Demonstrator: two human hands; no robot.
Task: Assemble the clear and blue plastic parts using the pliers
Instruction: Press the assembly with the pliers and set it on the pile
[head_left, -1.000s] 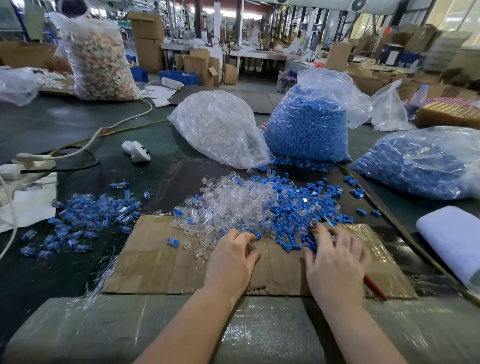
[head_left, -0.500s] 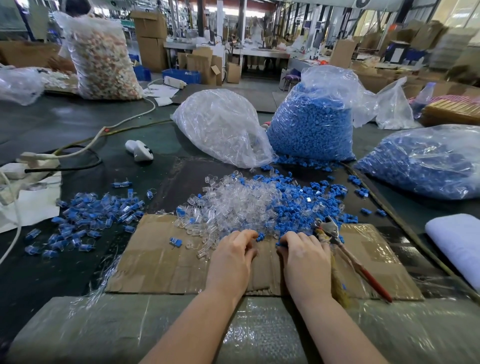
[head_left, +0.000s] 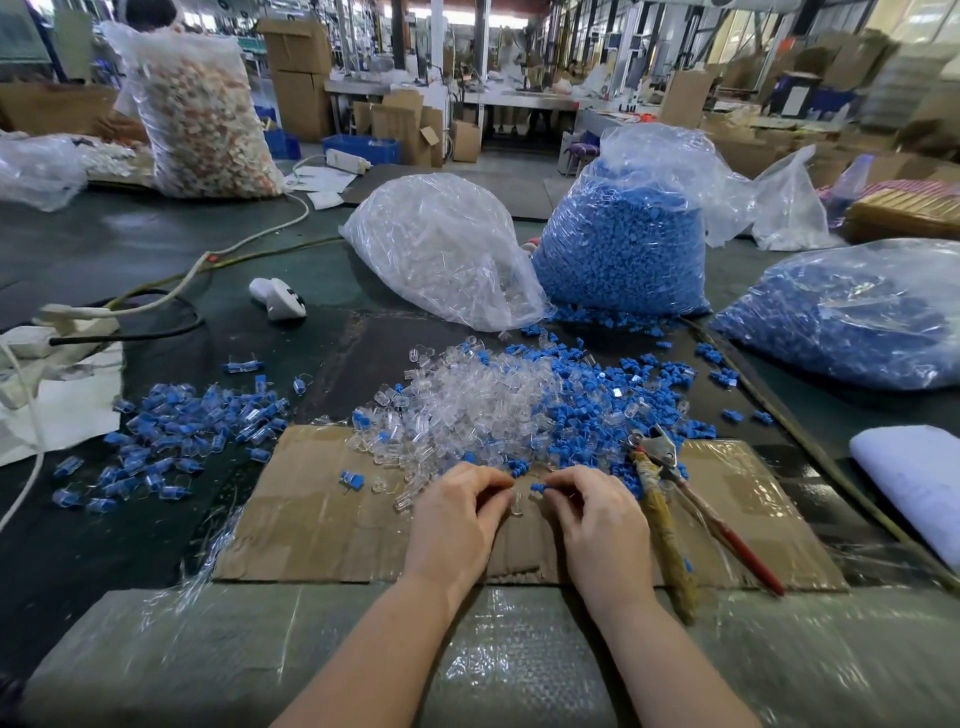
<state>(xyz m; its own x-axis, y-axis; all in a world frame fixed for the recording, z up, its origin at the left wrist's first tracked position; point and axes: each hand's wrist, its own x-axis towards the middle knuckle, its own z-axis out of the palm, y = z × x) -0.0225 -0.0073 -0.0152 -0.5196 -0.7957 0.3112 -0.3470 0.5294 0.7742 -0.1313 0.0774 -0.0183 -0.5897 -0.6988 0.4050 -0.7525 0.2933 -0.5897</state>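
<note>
The left hand (head_left: 457, 512) now pinches a clear part (head_left: 517, 505); the right hand (head_left: 597, 519), having let go of the pliers (head_left: 660, 499), pinches a blue part (head_left: 538, 487) beside it over the cardboard (head_left: 322, 525). Joining looks imminent; the pliers lie just right.

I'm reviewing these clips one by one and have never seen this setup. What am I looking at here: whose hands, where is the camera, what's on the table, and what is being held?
There is no machine: a person works bare-handed, and the one camera sits on their head, looking forward and down. The left hand pinches a small clear plastic part; the right hand pinches a small blue part, the two parts close together. They work over a cardboard sheet. Behind it lies a mixed heap of loose clear and blue parts. The pliers lie unheld beside the right hand. A pile of joined pieces sits to the left, and big bags of parts stand further back.
</note>
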